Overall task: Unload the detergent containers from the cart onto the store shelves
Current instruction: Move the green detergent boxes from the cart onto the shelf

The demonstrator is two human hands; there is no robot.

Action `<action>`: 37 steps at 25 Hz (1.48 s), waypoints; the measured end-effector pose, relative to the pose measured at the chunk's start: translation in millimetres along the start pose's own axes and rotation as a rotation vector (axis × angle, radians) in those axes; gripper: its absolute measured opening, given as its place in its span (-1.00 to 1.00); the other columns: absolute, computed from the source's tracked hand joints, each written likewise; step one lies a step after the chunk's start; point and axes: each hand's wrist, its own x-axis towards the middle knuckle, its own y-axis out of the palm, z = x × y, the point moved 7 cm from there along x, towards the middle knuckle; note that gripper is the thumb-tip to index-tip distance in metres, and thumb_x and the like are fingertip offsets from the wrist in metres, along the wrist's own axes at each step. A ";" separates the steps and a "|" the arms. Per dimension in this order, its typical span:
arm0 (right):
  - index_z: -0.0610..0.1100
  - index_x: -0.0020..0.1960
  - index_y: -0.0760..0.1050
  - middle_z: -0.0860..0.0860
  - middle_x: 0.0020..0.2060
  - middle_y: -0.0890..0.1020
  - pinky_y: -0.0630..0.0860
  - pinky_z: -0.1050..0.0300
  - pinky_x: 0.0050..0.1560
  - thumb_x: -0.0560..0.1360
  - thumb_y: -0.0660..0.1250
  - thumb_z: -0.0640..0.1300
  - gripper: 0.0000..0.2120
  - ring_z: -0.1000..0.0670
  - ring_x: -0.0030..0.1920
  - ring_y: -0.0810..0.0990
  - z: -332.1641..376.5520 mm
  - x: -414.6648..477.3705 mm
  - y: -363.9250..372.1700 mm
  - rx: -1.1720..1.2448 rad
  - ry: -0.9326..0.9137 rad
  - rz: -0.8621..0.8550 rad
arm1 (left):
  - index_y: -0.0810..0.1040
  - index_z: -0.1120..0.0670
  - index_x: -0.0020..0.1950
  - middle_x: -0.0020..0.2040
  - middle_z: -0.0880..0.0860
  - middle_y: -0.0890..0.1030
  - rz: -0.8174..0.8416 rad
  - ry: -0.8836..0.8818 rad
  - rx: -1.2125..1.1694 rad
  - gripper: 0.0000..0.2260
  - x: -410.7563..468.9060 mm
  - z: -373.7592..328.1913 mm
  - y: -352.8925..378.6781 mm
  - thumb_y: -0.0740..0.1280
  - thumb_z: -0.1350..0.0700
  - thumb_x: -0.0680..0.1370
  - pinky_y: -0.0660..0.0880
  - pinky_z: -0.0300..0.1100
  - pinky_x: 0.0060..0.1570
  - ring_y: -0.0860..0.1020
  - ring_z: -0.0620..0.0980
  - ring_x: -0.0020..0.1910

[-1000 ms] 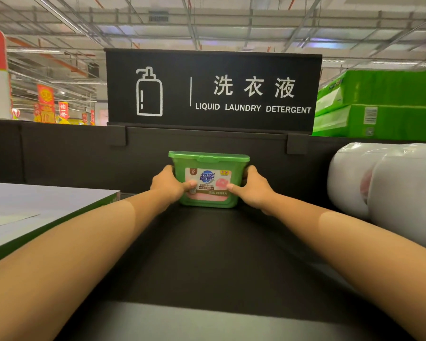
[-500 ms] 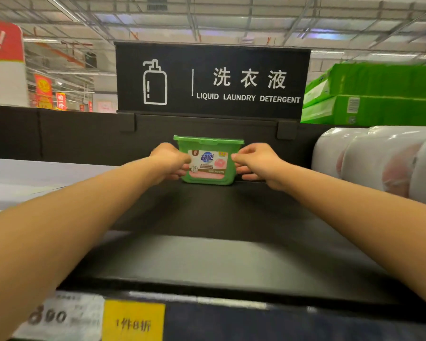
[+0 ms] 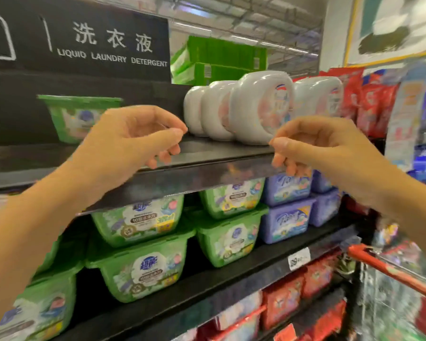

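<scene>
Withdrawing, empty: left hand (image 3: 133, 136) and right hand (image 3: 315, 146), fingers loosely curled, holding nothing, now off the box they gripped a second ago. Green detergent container (image 3: 76, 116) stands released at the back of the top shelf (image 3: 207, 153). One unit stocked; cart (image 3: 384, 264) lower right.

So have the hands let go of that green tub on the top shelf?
Yes. Both hands pulled back toward the shelf edge; the green tub sits alone.
</scene>
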 end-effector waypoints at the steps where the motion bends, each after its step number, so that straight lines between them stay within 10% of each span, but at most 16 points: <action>1: -0.21 -0.12 0.55 -0.12 -0.34 0.64 0.47 0.24 -0.41 0.52 0.32 -0.25 -0.94 0.02 -0.44 0.51 -6.8 -24.7 -19.6 -0.012 0.042 -0.055 | 0.65 0.06 -0.07 -0.36 -0.05 0.64 0.043 -0.006 -0.044 -0.94 -12.9 -3.1 27.1 0.43 0.15 0.47 0.45 -0.41 -0.43 0.54 -0.18 -0.41; 11: -0.15 -0.18 0.60 -0.05 -0.41 0.66 0.43 0.38 -0.46 0.49 0.33 -0.29 -0.88 0.16 -0.49 0.51 -71.6 -343.2 -196.1 -0.001 0.477 -0.642 | 0.63 0.16 -0.10 -0.40 0.03 0.63 0.316 -0.432 -0.539 -0.83 -173.2 -22.3 325.9 0.29 0.37 0.53 0.45 -0.43 -0.43 0.54 -0.19 -0.45; 17: -0.18 -0.17 0.61 -0.09 -0.39 0.65 0.43 0.36 -0.42 0.51 0.33 -0.29 -0.88 0.12 -0.44 0.55 -72.8 -468.5 -303.9 -0.036 0.578 -0.717 | 0.65 0.12 -0.09 -0.34 0.07 0.66 0.445 -0.470 -0.666 -0.83 -231.0 -103.9 497.2 0.30 0.33 0.53 0.49 -0.37 -0.42 0.57 -0.15 -0.42; 37: -0.11 -0.09 0.55 0.00 -0.36 0.65 0.47 0.29 -0.40 0.56 0.28 -0.22 -0.90 0.13 -0.42 0.56 -331.6 -441.1 -584.8 -0.161 0.819 -0.505 | 0.62 0.09 -0.03 -0.28 -0.02 0.67 0.521 -0.492 -0.457 -0.89 -59.7 -123.1 847.9 0.30 0.23 0.57 0.51 -0.36 -0.39 0.59 -0.15 -0.34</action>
